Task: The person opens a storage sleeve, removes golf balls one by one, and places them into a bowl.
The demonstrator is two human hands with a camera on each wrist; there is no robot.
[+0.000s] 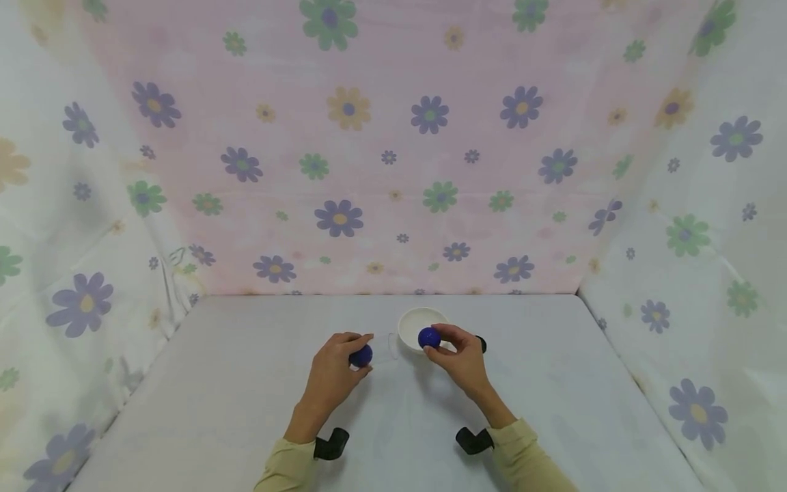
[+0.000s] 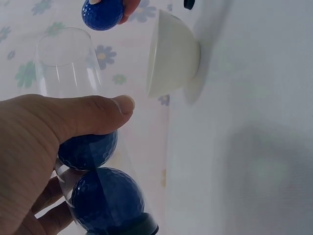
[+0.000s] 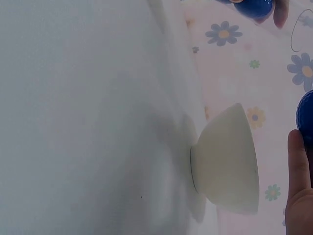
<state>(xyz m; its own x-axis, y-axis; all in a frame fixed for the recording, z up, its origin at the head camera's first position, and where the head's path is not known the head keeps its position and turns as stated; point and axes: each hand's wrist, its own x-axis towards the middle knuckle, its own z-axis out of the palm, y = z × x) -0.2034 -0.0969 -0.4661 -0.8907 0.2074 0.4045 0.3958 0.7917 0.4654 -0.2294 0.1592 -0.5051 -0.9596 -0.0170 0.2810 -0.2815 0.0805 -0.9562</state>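
My left hand [image 1: 335,369] grips a clear plastic tube [image 2: 68,61]. The tube lies tilted on its side, its rim toward the bowl. Two blue golf balls [image 2: 108,198] sit inside it near its dark end, the upper one partly behind the thumb in the left wrist view. A white bowl [image 1: 406,332] stands upright on the table, just right of the tube's rim. Over the bowl's near side, my right hand [image 1: 464,362] pinches another blue golf ball [image 1: 429,337] between thumb and fingers. Whether anything lies in the bowl cannot be told.
A small black object [image 1: 482,344] is on the table behind the right hand, mostly hidden by it. Black wrist mounts [image 1: 333,444] jut inward from both sleeves. The white table [image 1: 215,383] is bordered by flower-patterned cloth [image 1: 381,184] at the back and sides.
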